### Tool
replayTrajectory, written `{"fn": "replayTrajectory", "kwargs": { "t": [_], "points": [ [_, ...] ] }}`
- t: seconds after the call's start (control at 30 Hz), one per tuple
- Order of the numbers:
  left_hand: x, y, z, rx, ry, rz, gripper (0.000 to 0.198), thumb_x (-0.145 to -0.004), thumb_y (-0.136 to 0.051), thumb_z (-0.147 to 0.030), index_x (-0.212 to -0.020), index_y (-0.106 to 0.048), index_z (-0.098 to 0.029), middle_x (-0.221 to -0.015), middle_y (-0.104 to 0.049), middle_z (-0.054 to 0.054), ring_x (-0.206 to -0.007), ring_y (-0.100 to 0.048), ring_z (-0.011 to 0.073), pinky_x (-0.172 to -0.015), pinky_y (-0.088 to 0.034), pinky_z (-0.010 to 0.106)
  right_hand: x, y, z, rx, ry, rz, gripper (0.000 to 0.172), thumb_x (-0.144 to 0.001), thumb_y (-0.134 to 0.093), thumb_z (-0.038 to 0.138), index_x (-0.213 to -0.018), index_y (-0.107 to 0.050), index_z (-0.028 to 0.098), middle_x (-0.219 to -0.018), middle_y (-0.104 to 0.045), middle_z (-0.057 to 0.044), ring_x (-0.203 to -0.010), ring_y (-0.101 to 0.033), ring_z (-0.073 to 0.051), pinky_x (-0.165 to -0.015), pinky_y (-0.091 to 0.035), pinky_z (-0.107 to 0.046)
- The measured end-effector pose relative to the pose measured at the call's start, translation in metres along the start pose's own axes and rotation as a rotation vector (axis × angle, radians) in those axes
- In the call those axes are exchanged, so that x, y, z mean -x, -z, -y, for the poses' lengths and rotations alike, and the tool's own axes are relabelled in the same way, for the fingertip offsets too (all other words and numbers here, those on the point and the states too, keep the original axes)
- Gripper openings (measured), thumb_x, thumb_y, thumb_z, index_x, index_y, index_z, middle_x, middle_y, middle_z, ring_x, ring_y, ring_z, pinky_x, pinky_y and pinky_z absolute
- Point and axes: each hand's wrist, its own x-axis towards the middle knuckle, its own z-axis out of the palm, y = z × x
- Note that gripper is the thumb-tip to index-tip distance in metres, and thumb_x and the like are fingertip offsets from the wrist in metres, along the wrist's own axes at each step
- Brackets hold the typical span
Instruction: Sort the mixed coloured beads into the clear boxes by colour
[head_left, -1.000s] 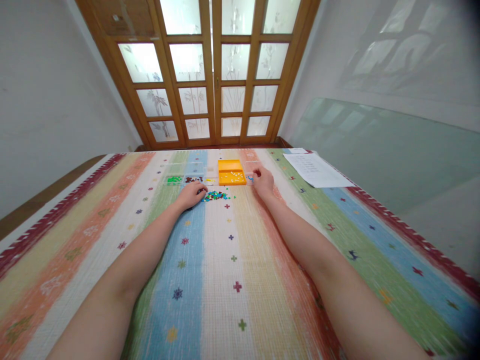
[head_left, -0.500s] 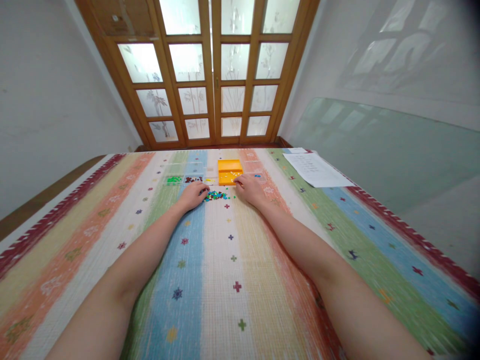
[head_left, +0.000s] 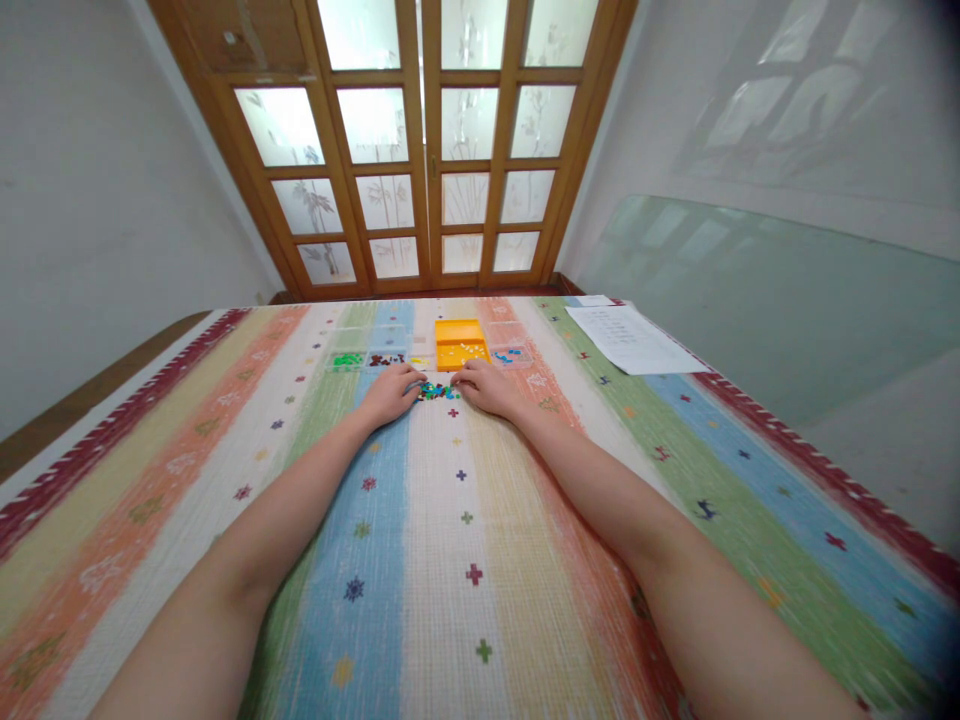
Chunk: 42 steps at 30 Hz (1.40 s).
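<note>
A small pile of mixed green, blue and dark pieces (head_left: 438, 392) lies on the cloth between my two hands. At its left edge is my left hand (head_left: 391, 393), fingers curled together; anything between the fingertips is too small to make out. My right hand (head_left: 484, 387) touches the pile's right side with bent fingers, and what they hold, if anything, cannot be seen. Just behind the hands stands an open orange box (head_left: 461, 338) with white pieces. Clear boxes hold green pieces (head_left: 348, 360), dark brown pieces (head_left: 387, 360), yellow pieces (head_left: 420, 361) and blue pieces (head_left: 508, 356).
A striped, patterned cloth (head_left: 442, 560) covers the table. A printed white sheet (head_left: 634, 340) lies at the back right. Beyond the table is a wooden door with glass panes (head_left: 461, 125); a glass panel (head_left: 750, 300) leans along the right wall.
My right hand has moved left from the orange box's front to the pile. My left hand has shifted slightly right. More blue pieces show in the right clear box.
</note>
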Motion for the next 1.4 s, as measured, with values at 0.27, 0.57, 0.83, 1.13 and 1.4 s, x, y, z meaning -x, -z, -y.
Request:
{"fn": "replayTrajectory", "kwargs": {
  "t": [0.27, 0.57, 0.83, 1.13, 1.4],
  "points": [
    [-0.006, -0.003, -0.045, -0.003, -0.106, 0.044, 0.038, -0.102, -0.052, -0.038, -0.134, -0.066, -0.025, -0.143, -0.061, 0.009, -0.136, -0.051, 0.0265, -0.119, -0.038, 0.047, -0.004, -0.011, -0.018, -0.15, -0.174, -0.216, 0.027, -0.094, -0.054, 0.009, -0.101, -0.078, 0.019, -0.104, -0.077, -0.007, -0.098, -0.068, -0.02, -0.091, -0.049, -0.032],
    [-0.011, -0.011, -0.062, -0.051, -0.138, 0.135, 0.036, -0.105, -0.044, -0.041, -0.129, -0.068, -0.027, -0.136, -0.065, 0.008, -0.134, -0.051, 0.0274, -0.121, -0.035, 0.049, -0.005, -0.007, -0.013, -0.131, -0.212, -0.207, 0.026, -0.093, -0.054, 0.01, -0.1, -0.077, 0.019, -0.104, -0.078, -0.007, -0.098, -0.069, -0.02, -0.092, -0.05, -0.032],
    [-0.01, -0.01, -0.057, -0.002, -0.137, 0.076, 0.04, -0.107, -0.039, -0.036, -0.133, -0.067, -0.023, -0.137, -0.064, 0.01, -0.132, -0.051, 0.0266, -0.12, -0.036, 0.048, -0.004, -0.006, -0.011, -0.123, -0.239, -0.201, 0.026, -0.092, -0.054, 0.013, -0.1, -0.078, 0.02, -0.105, -0.078, -0.007, -0.099, -0.069, -0.021, -0.092, -0.05, -0.033],
    [-0.004, 0.017, 0.015, -0.032, 0.203, -0.245, 0.043, -0.107, -0.036, -0.033, -0.128, -0.07, -0.019, -0.135, -0.067, 0.011, -0.129, -0.055, 0.0269, -0.118, -0.036, 0.048, -0.003, -0.005, -0.01, -0.112, -0.228, -0.194, 0.025, -0.092, -0.055, 0.012, -0.099, -0.077, 0.02, -0.104, -0.078, -0.006, -0.097, -0.068, -0.021, -0.088, -0.048, -0.032],
    [0.01, 0.028, 0.077, -0.068, 0.569, -0.458, 0.046, -0.105, -0.028, -0.032, -0.114, -0.071, -0.017, -0.123, -0.072, 0.013, -0.121, -0.06, 0.0271, -0.114, -0.038, 0.048, -0.003, -0.004, -0.01, -0.11, -0.232, -0.177, 0.024, -0.093, -0.056, 0.013, -0.099, -0.077, 0.021, -0.105, -0.078, -0.006, -0.097, -0.068, -0.021, -0.089, -0.049, -0.032]
  ]
}}
